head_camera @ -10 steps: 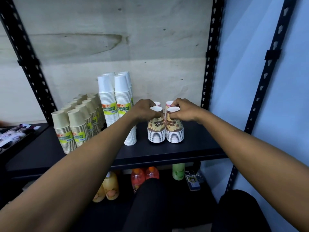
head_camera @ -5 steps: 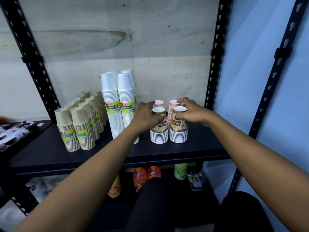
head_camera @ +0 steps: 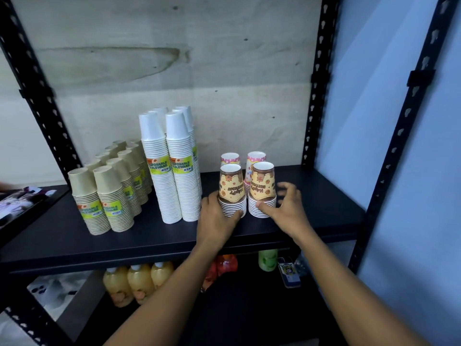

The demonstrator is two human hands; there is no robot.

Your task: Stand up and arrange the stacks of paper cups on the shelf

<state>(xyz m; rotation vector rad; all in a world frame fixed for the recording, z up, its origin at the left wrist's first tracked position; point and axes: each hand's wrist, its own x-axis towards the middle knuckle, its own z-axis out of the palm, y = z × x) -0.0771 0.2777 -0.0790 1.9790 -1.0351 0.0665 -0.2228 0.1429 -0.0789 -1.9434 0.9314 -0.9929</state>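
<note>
Paper rims are what you grip: your left hand (head_camera: 217, 216) cups the base of the left printed stack (head_camera: 232, 189), thumb on its lower rims, where it can be slid without toppling. Your right hand (head_camera: 287, 208) spreads open around the right printed stack (head_camera: 262, 188), thumb touching its rims, fingers apart. Both stand upright near the shelf (head_camera: 311, 196) front, pink stacks (head_camera: 255, 158) just behind, white stacks (head_camera: 172, 171) left.

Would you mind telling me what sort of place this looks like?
Probably a small shop or stockroom: a black slotted-metal shelf rack holds labelled stacks of white paper cups, with bottled yellow drinks on the shelf below.
</note>
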